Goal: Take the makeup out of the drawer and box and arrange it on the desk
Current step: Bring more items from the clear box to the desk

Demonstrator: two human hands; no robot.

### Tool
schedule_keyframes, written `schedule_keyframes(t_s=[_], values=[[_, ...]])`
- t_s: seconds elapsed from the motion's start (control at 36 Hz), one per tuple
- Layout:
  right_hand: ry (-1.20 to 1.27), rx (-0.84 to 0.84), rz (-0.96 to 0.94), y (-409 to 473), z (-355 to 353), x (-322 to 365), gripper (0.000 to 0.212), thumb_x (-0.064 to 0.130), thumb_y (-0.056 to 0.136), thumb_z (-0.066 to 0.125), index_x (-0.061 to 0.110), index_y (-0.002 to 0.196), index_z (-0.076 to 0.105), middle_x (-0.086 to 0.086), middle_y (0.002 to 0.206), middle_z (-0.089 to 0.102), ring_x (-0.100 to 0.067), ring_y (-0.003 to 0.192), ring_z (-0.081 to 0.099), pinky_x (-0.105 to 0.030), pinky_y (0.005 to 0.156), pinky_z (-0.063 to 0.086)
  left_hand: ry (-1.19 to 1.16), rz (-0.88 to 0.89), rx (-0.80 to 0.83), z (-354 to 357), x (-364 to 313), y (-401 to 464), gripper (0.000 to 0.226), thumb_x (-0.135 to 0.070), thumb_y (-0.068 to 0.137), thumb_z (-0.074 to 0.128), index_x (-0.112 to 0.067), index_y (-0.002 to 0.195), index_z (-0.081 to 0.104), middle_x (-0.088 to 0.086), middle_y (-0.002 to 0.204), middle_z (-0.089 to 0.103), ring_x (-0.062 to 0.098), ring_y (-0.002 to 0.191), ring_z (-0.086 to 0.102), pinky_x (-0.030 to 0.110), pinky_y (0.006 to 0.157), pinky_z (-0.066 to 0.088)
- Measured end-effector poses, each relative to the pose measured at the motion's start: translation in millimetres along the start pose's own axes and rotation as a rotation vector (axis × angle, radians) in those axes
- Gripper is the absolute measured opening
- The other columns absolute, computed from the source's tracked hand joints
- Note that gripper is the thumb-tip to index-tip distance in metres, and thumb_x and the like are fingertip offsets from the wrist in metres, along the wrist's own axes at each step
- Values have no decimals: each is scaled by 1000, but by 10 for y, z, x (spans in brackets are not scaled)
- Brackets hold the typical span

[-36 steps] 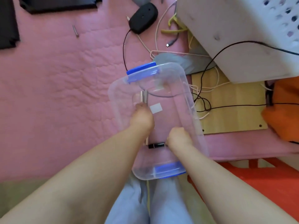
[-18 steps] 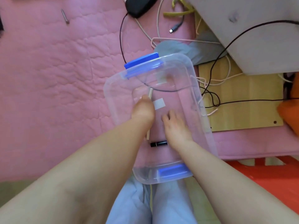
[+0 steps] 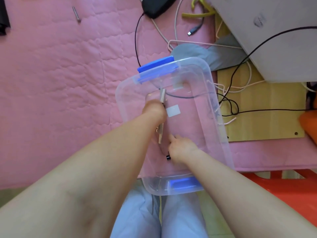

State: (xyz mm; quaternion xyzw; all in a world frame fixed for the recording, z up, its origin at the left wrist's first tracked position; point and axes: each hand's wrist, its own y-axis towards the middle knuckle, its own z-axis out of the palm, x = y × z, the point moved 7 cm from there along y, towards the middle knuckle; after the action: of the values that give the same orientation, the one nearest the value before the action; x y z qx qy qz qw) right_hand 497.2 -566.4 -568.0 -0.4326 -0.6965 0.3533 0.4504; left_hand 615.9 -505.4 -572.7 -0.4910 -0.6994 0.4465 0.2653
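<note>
A clear plastic box [image 3: 216, 121] with blue latches [image 3: 156, 66] lies on the pink quilted desk cover [image 3: 60, 83], just ahead of my knees. Both my hands are inside it. My left hand [image 3: 153, 109] grips slim silver makeup sticks [image 3: 162, 96] that poke out above and below my fist. My right hand [image 3: 181, 148] is lower in the box and curls over a black makeup tube [image 3: 168, 158]; only the tube's left end shows. A white sticker [image 3: 173, 110] sits on the box floor.
A lone silver stick [image 3: 76, 14] lies on the quilt at far left. A black device [image 3: 157, 6], tangled cables [image 3: 229, 103], a grey cloth [image 3: 202, 52], a wooden board [image 3: 260, 121] and a white bin [image 3: 277, 42] crowd the right. A red mat [image 3: 274, 189] is at lower right.
My right hand spread open in the box, then came down onto the black tube and covered most of it. My left hand kept holding the silver sticks. The view shifted slightly.
</note>
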Motion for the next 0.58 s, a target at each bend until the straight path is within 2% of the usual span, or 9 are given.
schedule_keyframes(t_s=[0.08, 0.19, 0.28, 0.33, 0.42, 0.44, 0.47, 0.53, 0.58], values=[[19, 112, 29, 12, 3, 16, 38, 19, 93, 47, 6, 129, 52, -11, 137, 36, -31, 119, 48, -40, 95, 46, 53, 43, 53, 9, -31, -1, 6, -13, 90, 55, -12, 92, 49, 2, 71, 45, 22, 79, 48, 26, 70, 39], [104, 187, 40, -102, -6, 37, 35, 25, 91, 49, 10, 121, 58, -11, 126, 56, -29, 114, 55, -33, 89, 47, 76, 90, 74, 11, -62, 15, 15, -14, 93, 50, -8, 104, 58, 3, 78, 49, 24, 86, 51, 27, 75, 40], [213, 107, 36, -209, -71, 43, 11, 18, 86, 51, 14, 86, 61, -11, 99, 59, -31, 95, 55, -27, 67, 41, 34, 115, 86, 39, -86, -11, 25, -13, 95, 45, -1, 112, 59, 12, 99, 57, 29, 104, 58, 30, 88, 45], [335, 16, 56, -283, -111, 42, 23, 16, 83, 52, 18, 62, 42, -7, 76, 51, -29, 80, 47, -24, 54, 33, 0, 130, 73, 62, -106, -53, 27, -18, 95, 45, -2, 114, 56, 14, 113, 59, 30, 110, 56, 31, 88, 44], [528, -129, 131, -402, -179, 1, 6, 18, 82, 54, 14, 86, 53, -13, 96, 61, -33, 89, 54, -27, 63, 35, -35, 165, 31, 60, -148, -141, 32, -23, 97, 44, -2, 120, 50, 18, 125, 55, 34, 115, 52, 34, 90, 43], [578, -168, 164, -441, -184, -28, 10, 19, 82, 54, 13, 90, 55, -15, 98, 61, -33, 93, 56, -28, 66, 36, -54, 164, 23, 52, -148, -188, 35, -24, 97, 43, -3, 124, 47, 19, 127, 54, 35, 117, 50, 34, 89, 43], [643, -191, 190, -489, -187, -56, 5, 19, 82, 53, 14, 82, 54, -15, 92, 60, -33, 91, 57, -29, 65, 38, -79, 164, 11, 34, -148, -251, 36, -25, 98, 43, -3, 126, 46, 19, 128, 53, 35, 118, 50, 34, 88, 43], [868, -214, 231, -590, -169, -86, 21, 17, 81, 51, 17, 61, 45, -9, 73, 55, -31, 75, 62, -30, 57, 48, -159, 165, -6, -2, -132, -374, 35, -24, 98, 42, -3, 125, 45, 19, 127, 55, 36, 117, 51, 34, 87, 43], [1121, -228, 286, -712, -143, -111, 24, 13, 82, 48, 16, 59, 44, -6, 62, 54, -23, 55, 61, -24, 47, 48, -325, 187, 15, -32, -135, -526, 26, -19, 98, 42, -3, 117, 47, 18, 118, 62, 33, 108, 59, 35, 85, 49]])
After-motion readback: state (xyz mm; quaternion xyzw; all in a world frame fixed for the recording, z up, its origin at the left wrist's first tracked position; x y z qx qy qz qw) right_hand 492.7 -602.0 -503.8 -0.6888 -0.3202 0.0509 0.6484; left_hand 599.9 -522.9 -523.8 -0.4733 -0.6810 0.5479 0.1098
